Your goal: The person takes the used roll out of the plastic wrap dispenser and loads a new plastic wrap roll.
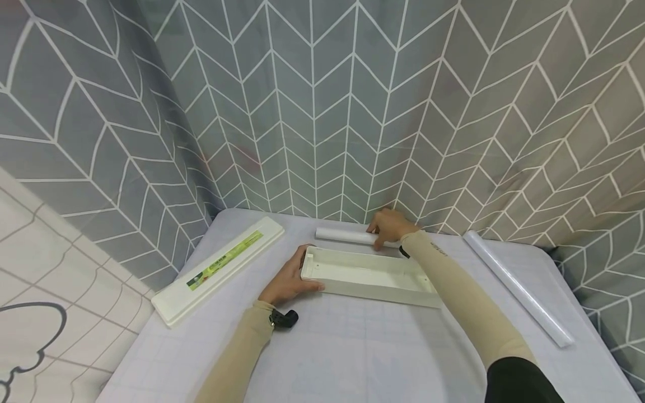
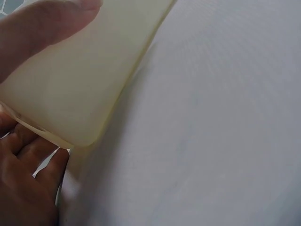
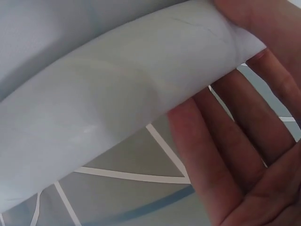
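In the head view a long white plastic box (image 1: 373, 292) lies with its hollow side up in the middle of the table. My left hand (image 1: 291, 280) grips its left end, thumb on the front wall and fingers at the end and rear; the left wrist view shows the thumb against the box wall (image 2: 89, 80). Just behind the box lies a white roll of plastic film (image 1: 342, 235). My right hand (image 1: 393, 226) holds that roll towards its right end, with thumb and fingers about the film roll (image 3: 117, 84) in the right wrist view. My forearm hides the box's right end.
A long white lid (image 1: 216, 268) with a green label lies slantwise at the left. A second shiny roll (image 1: 516, 288) lies slantwise at the right. Patterned grey curtains (image 1: 312, 112) hang behind the white-covered table (image 1: 353, 358).
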The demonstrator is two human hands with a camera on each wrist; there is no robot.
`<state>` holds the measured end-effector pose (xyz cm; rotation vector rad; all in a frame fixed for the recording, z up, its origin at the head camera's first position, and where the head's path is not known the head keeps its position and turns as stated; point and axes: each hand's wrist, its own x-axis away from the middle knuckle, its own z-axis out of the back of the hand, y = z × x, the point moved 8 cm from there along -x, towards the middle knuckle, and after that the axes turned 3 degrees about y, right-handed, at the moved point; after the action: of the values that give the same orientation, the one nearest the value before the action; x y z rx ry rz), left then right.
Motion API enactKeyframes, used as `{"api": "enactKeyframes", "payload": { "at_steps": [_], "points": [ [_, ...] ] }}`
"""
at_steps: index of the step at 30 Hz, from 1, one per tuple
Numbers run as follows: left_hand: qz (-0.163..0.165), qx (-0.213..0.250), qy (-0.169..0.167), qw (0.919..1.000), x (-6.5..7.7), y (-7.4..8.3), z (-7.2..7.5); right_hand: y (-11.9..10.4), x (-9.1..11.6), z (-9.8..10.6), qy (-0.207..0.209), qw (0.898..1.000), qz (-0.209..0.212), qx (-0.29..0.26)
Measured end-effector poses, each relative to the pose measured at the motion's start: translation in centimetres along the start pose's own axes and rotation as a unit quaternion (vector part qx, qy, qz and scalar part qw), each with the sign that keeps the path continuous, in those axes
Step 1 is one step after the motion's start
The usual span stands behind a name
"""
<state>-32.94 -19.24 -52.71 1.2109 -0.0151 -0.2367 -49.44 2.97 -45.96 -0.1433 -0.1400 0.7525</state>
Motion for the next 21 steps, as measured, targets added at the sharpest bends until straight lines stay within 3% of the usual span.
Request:
{"api": "enactKeyframes", "payload": {
  "at_steps": [7, 21],
  "points": [
    [0.002, -0.01, 0.003, 0.9999, -0.01, 0.05, 0.01, 0.27, -0.1, -0.02, 0.001, 1.0, -0.017, -0.005],
    [0.002, 0.002, -0.001, 1.0, 0.01, 0.07, -0.02, -0.07, 0.25, 0.07, 0.015, 0.999, 0.008, 0.03]
  ]
}}
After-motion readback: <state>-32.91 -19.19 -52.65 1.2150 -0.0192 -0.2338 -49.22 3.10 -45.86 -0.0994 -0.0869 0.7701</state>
